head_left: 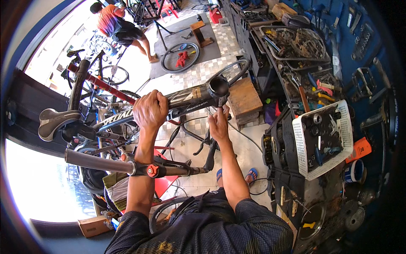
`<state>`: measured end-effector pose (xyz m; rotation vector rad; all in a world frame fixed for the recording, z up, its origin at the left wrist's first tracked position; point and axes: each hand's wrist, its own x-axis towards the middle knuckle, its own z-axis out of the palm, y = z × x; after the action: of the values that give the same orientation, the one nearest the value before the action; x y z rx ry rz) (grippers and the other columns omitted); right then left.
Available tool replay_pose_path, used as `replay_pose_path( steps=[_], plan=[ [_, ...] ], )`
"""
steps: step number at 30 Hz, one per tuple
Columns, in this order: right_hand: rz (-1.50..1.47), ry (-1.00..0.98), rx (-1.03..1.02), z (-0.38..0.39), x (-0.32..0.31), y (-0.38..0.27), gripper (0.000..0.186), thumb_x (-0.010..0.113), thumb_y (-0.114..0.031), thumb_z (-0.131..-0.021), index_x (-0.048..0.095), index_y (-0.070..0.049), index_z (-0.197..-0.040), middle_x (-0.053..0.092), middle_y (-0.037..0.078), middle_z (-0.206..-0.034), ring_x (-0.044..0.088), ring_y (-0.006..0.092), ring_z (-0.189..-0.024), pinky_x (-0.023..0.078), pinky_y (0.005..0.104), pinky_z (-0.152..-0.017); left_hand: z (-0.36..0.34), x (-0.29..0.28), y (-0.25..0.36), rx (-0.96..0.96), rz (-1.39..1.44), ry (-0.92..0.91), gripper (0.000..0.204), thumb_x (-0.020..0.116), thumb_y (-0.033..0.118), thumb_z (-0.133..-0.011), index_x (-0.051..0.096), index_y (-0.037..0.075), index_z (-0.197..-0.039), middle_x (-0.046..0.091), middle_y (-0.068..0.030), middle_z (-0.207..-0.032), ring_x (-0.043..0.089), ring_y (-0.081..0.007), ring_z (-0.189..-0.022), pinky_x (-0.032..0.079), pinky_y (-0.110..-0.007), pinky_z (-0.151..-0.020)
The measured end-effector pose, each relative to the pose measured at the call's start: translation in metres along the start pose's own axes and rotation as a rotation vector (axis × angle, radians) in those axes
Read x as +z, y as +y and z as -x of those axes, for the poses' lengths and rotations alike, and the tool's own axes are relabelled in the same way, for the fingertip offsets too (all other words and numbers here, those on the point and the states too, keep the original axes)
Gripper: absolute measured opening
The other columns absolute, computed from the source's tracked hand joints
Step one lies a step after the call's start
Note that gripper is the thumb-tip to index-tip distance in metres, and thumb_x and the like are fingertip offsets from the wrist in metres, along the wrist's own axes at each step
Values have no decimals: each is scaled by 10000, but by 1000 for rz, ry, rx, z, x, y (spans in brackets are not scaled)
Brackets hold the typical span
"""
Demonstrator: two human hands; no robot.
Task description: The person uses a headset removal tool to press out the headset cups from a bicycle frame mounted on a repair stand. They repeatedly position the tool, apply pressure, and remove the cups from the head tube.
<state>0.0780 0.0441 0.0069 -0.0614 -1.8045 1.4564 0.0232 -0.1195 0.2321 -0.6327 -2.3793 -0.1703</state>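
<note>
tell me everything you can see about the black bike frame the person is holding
The black bike frame is a glossy dark tube set with pale lettering, lying roughly level and slanting up to the right. Its open round head tube faces the camera, hollow and without a fork. The left hand wraps over the top tube near its middle; the right hand reaches up under the head tube end, fingers touching it. A saddle sits at the frame's left end.

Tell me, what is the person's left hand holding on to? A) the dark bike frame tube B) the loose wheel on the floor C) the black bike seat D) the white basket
A: the left hand is wrapped around the dark bike frame tube, while the right hand is under the open head tube end.
</note>
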Motion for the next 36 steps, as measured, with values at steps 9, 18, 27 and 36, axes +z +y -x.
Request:
replay_pose_path(
  steps=[9,18,27,36],
  plan=[
    [522,4,74,-12,25,8,302,646,-88,-904,671,-11,-1195,502,261,-1392,622,438,-1164,516,560,-967,0,1,-3,16,7,16,314,538,229,-994,587,58,-736,610,-186,-689,628,-396,-647,485,-497,-641],
    [-1421,-50,548,14,13,-3,410,609,4,-906,607,-139,-1290,531,0,-1072,528,137,-828,480,303,-677,1,2,-4,31,12,34,303,555,230,-984,595,71,-729,607,-175,-651,629,-388,-620,502,-484,-629],
    [-2031,95,932,-23,-33,-23,465,647,-444,-925,594,15,-977,500,44,-935,450,178,-820,387,291,-615,2,3,-7,10,18,56,290,581,240,-956,659,72,-734,676,-164,-689,666,-367,-626,526,-487,-639],
    [-2213,124,876,-24,-42,-34,629,646,-591,-919,459,-1,-1032,435,65,-982,412,201,-803,353,322,-632,3,10,-10,-24,122,189,282,644,232,-883,634,89,-641,670,-155,-633,665,-336,-572,544,-470,-632]
  ],
)
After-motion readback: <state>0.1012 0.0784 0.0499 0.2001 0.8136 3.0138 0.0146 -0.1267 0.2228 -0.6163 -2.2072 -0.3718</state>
